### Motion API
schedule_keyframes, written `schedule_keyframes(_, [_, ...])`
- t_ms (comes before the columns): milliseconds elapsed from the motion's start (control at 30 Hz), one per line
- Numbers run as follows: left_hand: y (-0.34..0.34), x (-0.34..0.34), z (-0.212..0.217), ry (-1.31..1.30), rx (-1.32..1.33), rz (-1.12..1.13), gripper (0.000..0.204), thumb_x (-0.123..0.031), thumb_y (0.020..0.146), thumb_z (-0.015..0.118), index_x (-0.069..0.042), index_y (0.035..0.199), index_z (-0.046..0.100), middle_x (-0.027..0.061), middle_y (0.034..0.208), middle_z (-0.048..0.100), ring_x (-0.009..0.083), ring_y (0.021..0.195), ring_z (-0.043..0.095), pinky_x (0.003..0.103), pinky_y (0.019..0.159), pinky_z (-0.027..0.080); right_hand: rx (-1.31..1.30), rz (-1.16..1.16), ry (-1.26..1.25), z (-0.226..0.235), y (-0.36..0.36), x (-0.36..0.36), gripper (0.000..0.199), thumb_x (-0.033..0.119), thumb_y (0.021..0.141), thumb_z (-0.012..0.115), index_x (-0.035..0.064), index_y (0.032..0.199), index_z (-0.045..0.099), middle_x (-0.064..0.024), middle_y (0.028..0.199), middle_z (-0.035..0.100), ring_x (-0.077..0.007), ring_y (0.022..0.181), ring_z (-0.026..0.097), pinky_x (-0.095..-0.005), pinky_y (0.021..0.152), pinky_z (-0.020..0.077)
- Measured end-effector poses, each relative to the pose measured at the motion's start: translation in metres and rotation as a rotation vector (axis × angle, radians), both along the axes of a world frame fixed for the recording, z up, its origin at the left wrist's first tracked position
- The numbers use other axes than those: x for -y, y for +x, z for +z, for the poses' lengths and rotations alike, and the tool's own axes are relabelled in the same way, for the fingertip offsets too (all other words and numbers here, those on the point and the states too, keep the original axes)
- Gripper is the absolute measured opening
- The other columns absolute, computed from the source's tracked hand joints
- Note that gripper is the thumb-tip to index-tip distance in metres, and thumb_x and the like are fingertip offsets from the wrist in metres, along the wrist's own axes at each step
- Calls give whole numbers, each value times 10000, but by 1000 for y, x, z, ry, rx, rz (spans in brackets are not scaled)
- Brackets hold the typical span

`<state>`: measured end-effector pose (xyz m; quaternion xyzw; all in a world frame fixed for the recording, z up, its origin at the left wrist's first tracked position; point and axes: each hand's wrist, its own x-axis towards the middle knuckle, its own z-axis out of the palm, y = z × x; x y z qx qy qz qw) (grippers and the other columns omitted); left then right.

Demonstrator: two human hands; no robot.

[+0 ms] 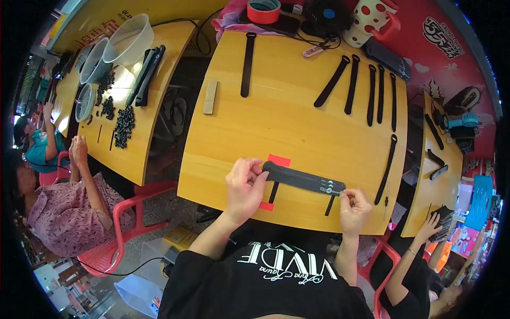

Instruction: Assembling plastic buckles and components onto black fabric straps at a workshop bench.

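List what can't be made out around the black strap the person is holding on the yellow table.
- Head view: the near end of the black strap is covered by the left hand.
- The small metal piece by the right hand is too small to identify.
- The red patch is mostly hidden under the strap and hand.
- The table's near edge is hidden by the person's body.

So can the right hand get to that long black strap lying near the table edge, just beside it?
Probably yes. The right hand pinches one end of the wide black band, and the long black strap lies just beyond it on bare table, nothing between. It would have to let go first.
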<state>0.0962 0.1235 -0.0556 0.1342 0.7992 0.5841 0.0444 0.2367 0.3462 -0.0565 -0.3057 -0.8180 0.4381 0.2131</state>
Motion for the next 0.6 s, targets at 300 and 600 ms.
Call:
schedule_keyframes(300, [-1, 0, -2, 21, -5, 25, 212, 113, 795, 640, 42, 988, 588, 74, 798, 565, 96, 554, 558, 225, 492, 426, 21, -15, 14, 2, 0, 0, 82, -84, 757, 637, -13, 742, 599, -44, 634, 533, -88, 530, 479, -249, 489, 362])
schedule_keyframes(600, [2, 2, -1, 187, 126, 23, 146, 95, 845, 609, 34, 976, 582, 62, 822, 570, 77, 577, 572, 215, 488, 436, -84, -8, 42, -1, -1, 2, 85, -87, 769, 621, -14, 747, 584, -64, 661, 553, -105, 530, 506, -254, 495, 387])
